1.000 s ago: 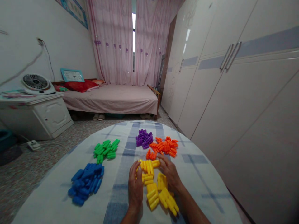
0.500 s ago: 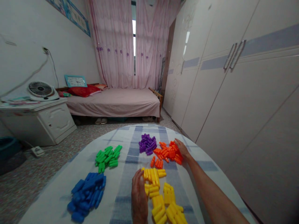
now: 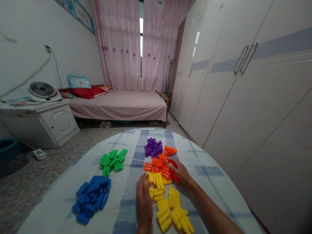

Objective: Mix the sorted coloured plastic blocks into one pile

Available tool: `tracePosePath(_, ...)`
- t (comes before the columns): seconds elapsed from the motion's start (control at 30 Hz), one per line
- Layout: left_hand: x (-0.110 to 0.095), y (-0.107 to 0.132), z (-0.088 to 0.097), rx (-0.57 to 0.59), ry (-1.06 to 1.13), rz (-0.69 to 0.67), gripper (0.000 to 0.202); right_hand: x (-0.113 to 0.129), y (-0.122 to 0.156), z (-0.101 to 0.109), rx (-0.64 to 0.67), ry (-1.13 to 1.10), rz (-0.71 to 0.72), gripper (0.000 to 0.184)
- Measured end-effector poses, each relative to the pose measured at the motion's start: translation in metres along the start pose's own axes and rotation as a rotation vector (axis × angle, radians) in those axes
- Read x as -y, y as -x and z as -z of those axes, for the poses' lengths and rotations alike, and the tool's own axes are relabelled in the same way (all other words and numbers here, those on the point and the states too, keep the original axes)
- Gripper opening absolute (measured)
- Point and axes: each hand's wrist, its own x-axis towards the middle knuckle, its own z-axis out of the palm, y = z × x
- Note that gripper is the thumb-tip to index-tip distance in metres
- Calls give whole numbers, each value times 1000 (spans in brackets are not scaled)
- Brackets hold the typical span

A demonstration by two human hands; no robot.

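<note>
Now pressing my right hand (image 3: pixel 180 174), fingers spread flat, against orange pegs (image 3: pixel 161 165) mid-desk (image 3: pixel 214 182). Left hand (image 3: pixel 144 201) lying open beside yellow pegs (image 3: pixel 165 201), touching them. Purple pegs (image 3: pixel 153 148) just behind orange.

- Left hand (image 3: pixel 144 203) lies near, low in the middle, palm down, fingers together and pointing far, thumb side turned right.
- Its wrist runs straight down out of view at the near edge.
- Right hand (image 3: pixel 179 172) sits farther and to the right, palm down, fingers spread slightly and pointing left and far.
- Right forearm is bare, stretching from the near right corner diagonally up to the wrist.
- The two hands are apart, neither one closed into a fist.
</note>
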Motion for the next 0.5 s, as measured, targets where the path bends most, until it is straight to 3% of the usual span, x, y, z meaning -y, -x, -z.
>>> tracePosePath(0.2,-2,0,1,-49,18,7,47,25,19,-1,160,-67,35,44)
tracePosePath(0.3,-1,-1,2,-90,29,8,46,23,-2,7,-1,-25,78,42)
tracePosePath(0.4,1,-2,3,-95,21,-4,45,10,-38,13,-232,203,42,42)
tracePosePath(0.5,5,-3,3,-88,-1,-22,44,-5,-73,12,-224,438,-95,44)
